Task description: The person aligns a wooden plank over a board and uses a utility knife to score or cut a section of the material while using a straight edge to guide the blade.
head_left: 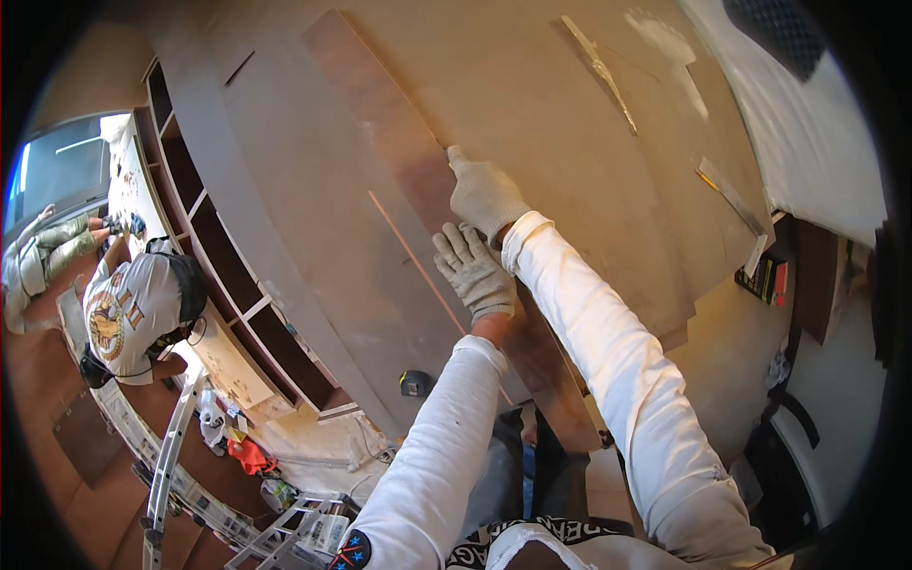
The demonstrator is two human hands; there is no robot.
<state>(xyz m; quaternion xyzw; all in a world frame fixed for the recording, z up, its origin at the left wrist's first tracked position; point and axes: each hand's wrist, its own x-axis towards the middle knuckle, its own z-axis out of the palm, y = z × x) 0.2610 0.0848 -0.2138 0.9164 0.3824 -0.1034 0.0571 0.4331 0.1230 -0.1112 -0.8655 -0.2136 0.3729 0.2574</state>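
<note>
Both my hands wear pale knit work gloves. My left hand (475,273) lies flat with fingers spread on a long, reddish-brown board (380,100), close to its right edge. Just beyond it, my right hand (486,195) is closed at that same edge. A small dark tip shows by its fingers, but I cannot make out what it holds. The board rests on a wide brown sheet (294,199). To the left of my left hand lies a thin, light wooden strip (413,249). A black and yellow tape measure (415,383) sits by my left forearm.
A metal square (733,202) and a torn, narrow strip (600,74) lie on the right of the sheet. Dark open shelving (214,237) runs along the left. Past it, a person in a white shirt (138,309) bends near an aluminium ladder (173,456); another person (43,256) is farther back.
</note>
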